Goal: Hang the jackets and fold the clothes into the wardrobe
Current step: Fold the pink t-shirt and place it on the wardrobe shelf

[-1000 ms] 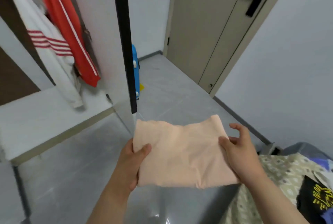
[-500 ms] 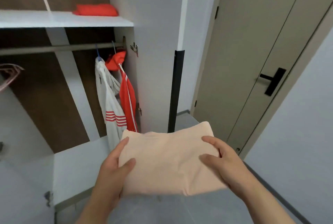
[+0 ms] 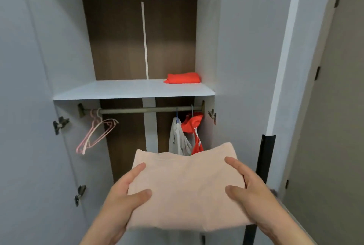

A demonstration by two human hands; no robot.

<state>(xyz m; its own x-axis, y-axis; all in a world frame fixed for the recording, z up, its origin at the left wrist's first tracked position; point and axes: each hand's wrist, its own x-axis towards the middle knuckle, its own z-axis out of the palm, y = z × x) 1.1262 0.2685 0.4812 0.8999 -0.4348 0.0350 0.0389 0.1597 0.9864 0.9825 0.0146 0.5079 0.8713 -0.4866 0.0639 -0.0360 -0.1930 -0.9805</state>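
A folded peach garment (image 3: 187, 187) is held flat in front of the open wardrobe. My left hand (image 3: 124, 199) grips its left edge with the thumb on top. My right hand (image 3: 250, 191) grips its right edge the same way. Above it, a white shelf (image 3: 118, 91) carries a folded red garment (image 3: 183, 78) at its right end. Under the shelf runs a hanging rail (image 3: 147, 110). A white jacket (image 3: 178, 140) and a red jacket (image 3: 194, 128) hang at the rail's right end, partly hidden behind the peach garment.
Empty pink hangers (image 3: 96, 134) dangle at the rail's left end. The wardrobe doors (image 3: 29, 107) stand open on both sides. A black corner strip (image 3: 264, 158) runs down at the right, and a beige room door (image 3: 334, 126) is beyond it.
The view has swung from the floor up to the wardrobe interior. Both hands have lifted the peach garment higher and closer to the shelf, keeping the same grip.
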